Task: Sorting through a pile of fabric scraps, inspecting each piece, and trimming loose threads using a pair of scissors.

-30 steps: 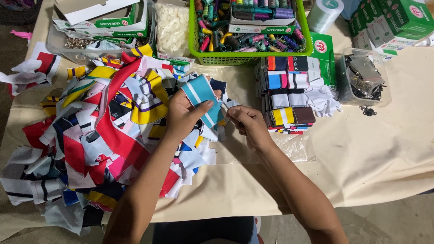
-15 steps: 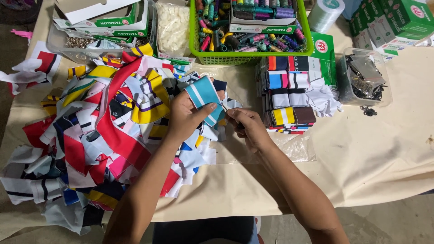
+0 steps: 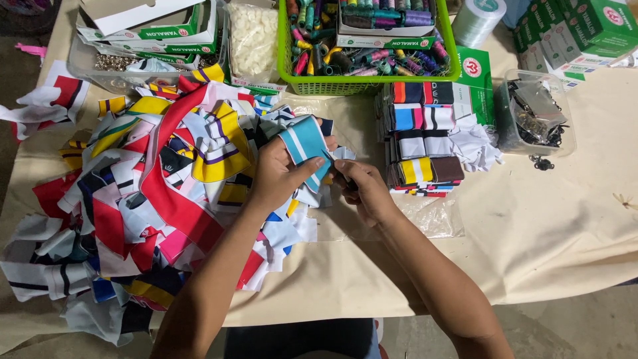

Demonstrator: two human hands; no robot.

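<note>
Your left hand [image 3: 276, 176] grips a light blue fabric strip with white edges [image 3: 304, 141], thumb pressed across its lower end, holding it up over the heap of coloured fabric scraps [image 3: 159, 199]; your right hand [image 3: 362, 189] is closed just beside it, fingertips pinching at the strip's lower right edge, though you cannot tell what small thing it may hold; a neat stack of folded striped pieces [image 3: 425, 139] sits right of your hands; behind lies a green basket of thread spools [image 3: 369, 43]; white-and-green flat boxes [image 3: 146, 26] rest at the far left, green cartons [image 3: 585, 30] at the far right; a clear tub of dark metal clips [image 3: 535, 119] stands near the stack
</note>
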